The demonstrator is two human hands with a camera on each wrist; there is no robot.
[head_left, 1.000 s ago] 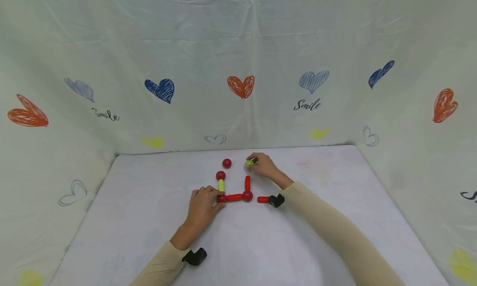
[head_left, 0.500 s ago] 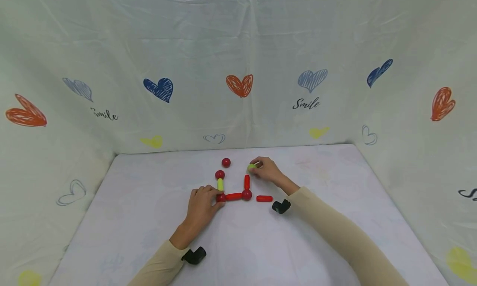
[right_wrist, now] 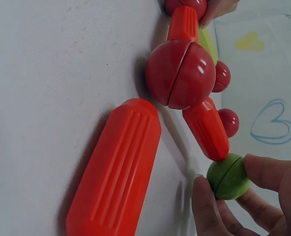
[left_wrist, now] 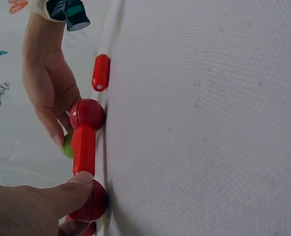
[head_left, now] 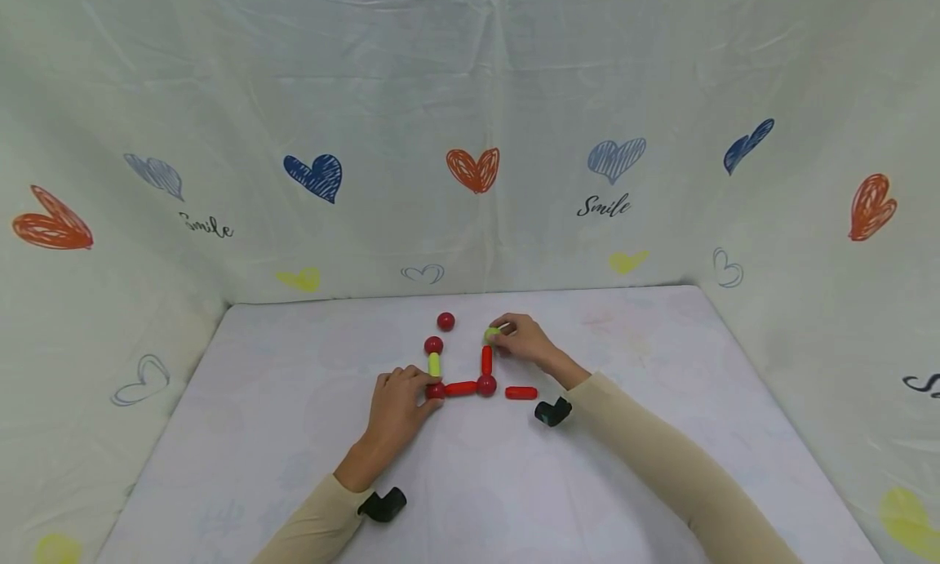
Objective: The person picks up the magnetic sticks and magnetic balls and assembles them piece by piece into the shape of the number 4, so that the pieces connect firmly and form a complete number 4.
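In the head view my left hand [head_left: 399, 402] grips a red ball [head_left: 436, 391] at the near left corner of a joined toy frame. From that ball a red rod [head_left: 461, 388] runs to a second red ball [right_wrist: 180, 73], and a yellow-green rod [head_left: 435, 365] leads back to a third red ball [head_left: 433, 345]. Another red rod [right_wrist: 207, 129] points away from the second ball. At its far end my right hand [head_left: 523, 338] pinches a green ball [right_wrist: 229, 177] between thumb and fingers, the ball right at the rod's tip.
A loose red rod [head_left: 521, 393] lies right of the frame, below the right forearm. Farther back, a single red ball [head_left: 445, 321] sits apart on the white table [head_left: 294, 433]. A cloth backdrop [head_left: 396, 221] with printed hearts rises behind the table's far edge.
The right hand has brought the green ball toward me, down to the far end of the upright red rod. The left hand stays on its red ball.
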